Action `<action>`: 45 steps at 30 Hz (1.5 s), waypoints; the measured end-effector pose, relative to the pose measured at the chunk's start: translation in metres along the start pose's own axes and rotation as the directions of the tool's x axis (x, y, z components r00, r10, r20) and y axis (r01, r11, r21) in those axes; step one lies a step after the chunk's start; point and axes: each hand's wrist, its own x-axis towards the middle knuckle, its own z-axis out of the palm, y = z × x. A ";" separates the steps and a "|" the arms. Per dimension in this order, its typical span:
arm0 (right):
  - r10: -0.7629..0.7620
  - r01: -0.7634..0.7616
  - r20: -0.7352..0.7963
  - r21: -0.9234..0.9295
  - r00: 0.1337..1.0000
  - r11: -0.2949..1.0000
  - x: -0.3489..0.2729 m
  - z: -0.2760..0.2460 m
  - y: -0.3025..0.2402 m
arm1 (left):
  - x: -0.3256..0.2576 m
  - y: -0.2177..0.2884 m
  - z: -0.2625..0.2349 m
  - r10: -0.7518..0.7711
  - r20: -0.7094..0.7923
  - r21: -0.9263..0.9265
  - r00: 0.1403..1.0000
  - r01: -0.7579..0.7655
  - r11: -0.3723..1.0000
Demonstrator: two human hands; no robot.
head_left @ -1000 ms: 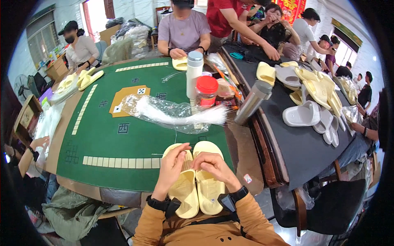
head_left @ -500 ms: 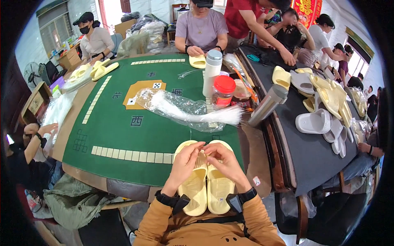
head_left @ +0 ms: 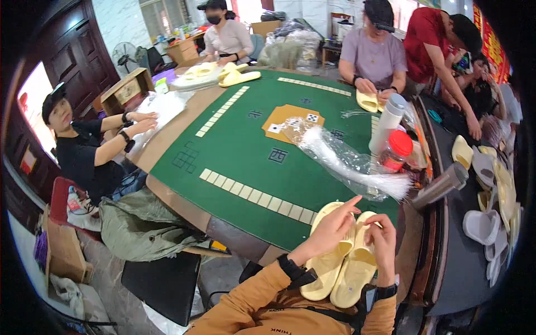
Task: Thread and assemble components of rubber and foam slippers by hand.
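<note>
A pair of pale yellow slippers lies side by side at the table's near edge, in front of my body: the left slipper (head_left: 319,279) and the right slipper (head_left: 353,276). Over the left one's strap is my left hand (head_left: 334,228), fingers stretched out and apart, nothing seen in it. My right hand (head_left: 383,237) is curled at the right slipper's strap, fingertips pinched together; whatever they hold is too small to make out. Just beyond the slippers, a bundle of thin white plastic strands (head_left: 357,176) spills from a clear bag.
On the green table (head_left: 234,151) stand a white bottle (head_left: 386,123) and a red-lidded jar (head_left: 397,151). A grey tumbler (head_left: 441,187) tilts at the right edge. More slippers (head_left: 480,226) lie on the dark table there. Co-workers sit around; a black stool (head_left: 162,285) stands lower left.
The view has swung left, so the table and slippers appear farther right. My hands, earlier together over the straps, have parted; the left hand's fingers have straightened.
</note>
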 end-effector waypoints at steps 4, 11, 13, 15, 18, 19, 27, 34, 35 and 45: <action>-0.003 0.007 -0.032 0.098 0.999 0.995 0.002 -0.007 0.009 | 0.000 -0.001 -0.001 -0.006 -0.045 -0.066 0.999 0.003 0.998; -0.084 0.092 -0.103 0.081 0.991 0.992 0.006 0.004 0.009 | 0.002 -0.006 -0.002 0.029 -0.090 -0.080 0.996 -0.036 0.996; -0.037 0.064 -0.136 0.194 0.990 0.979 0.008 0.003 0.009 | 0.000 -0.007 -0.005 0.052 -0.062 -0.024 0.997 -0.053 0.998; -0.014 0.032 -0.094 0.194 0.995 0.981 0.011 -0.008 0.012 | 0.001 -0.006 -0.004 0.076 -0.031 0.033 0.997 -0.075 0.997; 0.030 -0.027 -0.017 0.132 0.999 0.991 0.014 -0.010 0.002 | 0.001 -0.006 -0.001 0.122 -0.054 0.070 0.991 -0.118 0.991; 0.053 -0.054 0.010 0.065 0.999 0.996 0.014 -0.010 -0.004 | 0.000 -0.005 0.000 0.160 -0.030 0.131 0.987 -0.155 0.979; 0.147 -0.151 0.095 0.030 0.985 0.988 0.024 0.012 -0.024 | -0.003 0.006 0.000 0.220 0.191 0.422 0.957 -0.282 0.861; 0.126 -0.136 0.166 0.054 0.978 0.989 0.029 0.013 -0.023 | -0.002 0.009 -0.004 0.148 0.312 0.496 0.939 -0.294 0.817; 0.125 -0.134 0.156 0.048 0.980 0.990 0.029 0.016 -0.026 | -0.001 0.009 -0.005 0.124 0.334 0.501 0.935 -0.287 0.817; -0.077 0.146 0.216 -0.325 0.973 0.934 0.032 0.013 -0.012 | -0.002 0.004 -0.003 0.146 0.328 0.498 0.933 -0.302 0.813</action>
